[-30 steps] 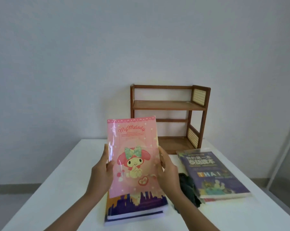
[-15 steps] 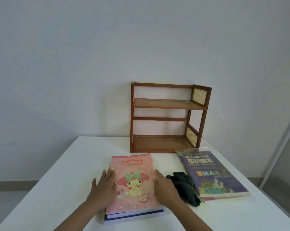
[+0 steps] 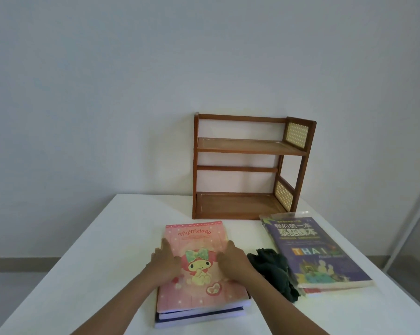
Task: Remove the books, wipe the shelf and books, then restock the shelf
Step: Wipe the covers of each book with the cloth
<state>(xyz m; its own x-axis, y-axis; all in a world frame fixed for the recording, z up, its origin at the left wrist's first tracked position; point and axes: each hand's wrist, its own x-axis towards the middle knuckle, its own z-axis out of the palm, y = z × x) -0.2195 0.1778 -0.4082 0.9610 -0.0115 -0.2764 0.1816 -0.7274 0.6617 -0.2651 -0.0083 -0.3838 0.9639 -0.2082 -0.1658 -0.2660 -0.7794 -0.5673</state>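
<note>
A: Starting at the left of the surface (image 3: pixel 88 250), what do you see?

B: A stack of books near the front edge, left of centre. On top lies the pink book (image 3: pixel 199 267), cover up. Under it at least two more books (image 3: pixel 199 319) show their edges.

A: And the hands?

B: Both rest flat on the pink cover. The left hand (image 3: pixel 165 261) lies on its left part, fingers straight and pointing toward the far edge. The right hand (image 3: pixel 233 261) lies on its right part in the same way. Neither is curled round anything; they press or steady the book, no more.

A: Further right?

B: A dark crumpled cloth (image 3: pixel 274 269) lies just beside the stack, touching or nearly touching the purple book (image 3: pixel 317 252), which lies flat toward the right edge. Something red shows under that book, probably another one; I cannot tell.

A: The shelf?

B: The wooden shelf (image 3: pixel 250 165) stands at the far edge against the wall, both boards bare.

A: So how far along?

B: Removal looks done. Whether shelf and books have been wiped I cannot judge; the cloth lies unused. Restocking has not begun, so every book is left to go back.
</note>
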